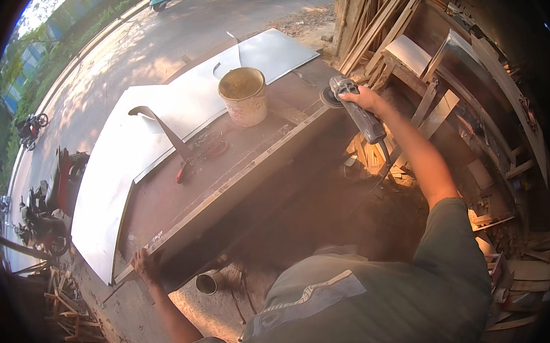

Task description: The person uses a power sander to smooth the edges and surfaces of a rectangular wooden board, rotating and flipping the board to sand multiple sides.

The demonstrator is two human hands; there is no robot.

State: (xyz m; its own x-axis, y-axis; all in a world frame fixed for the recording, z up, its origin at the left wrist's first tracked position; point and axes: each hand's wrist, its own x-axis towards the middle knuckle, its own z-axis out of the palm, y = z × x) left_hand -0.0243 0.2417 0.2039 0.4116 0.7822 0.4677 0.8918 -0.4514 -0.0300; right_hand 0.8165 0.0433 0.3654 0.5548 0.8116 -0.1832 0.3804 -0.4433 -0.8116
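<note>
Here, left hand (145, 262) clamps near corner of brown board (224, 175), fingers curled over edge. White sheets (116, 176) lie across tabletop's far side; pliers (188, 165) and bucket (244, 96) sit mid-board. Right hand (362, 98) has closed grip around grinder (355, 108), disc at board's right end. Judgement: brace board firmly, keep disc flat to edge, keep cord clear, mind dust haze.

My right hand (364, 97) is out ahead at full arm's stretch, fingers wrapped tight, wrist level. My left hand (145, 263) is low and wide to that side, fingers hooked over, forearm slanting back toward my body.
</note>
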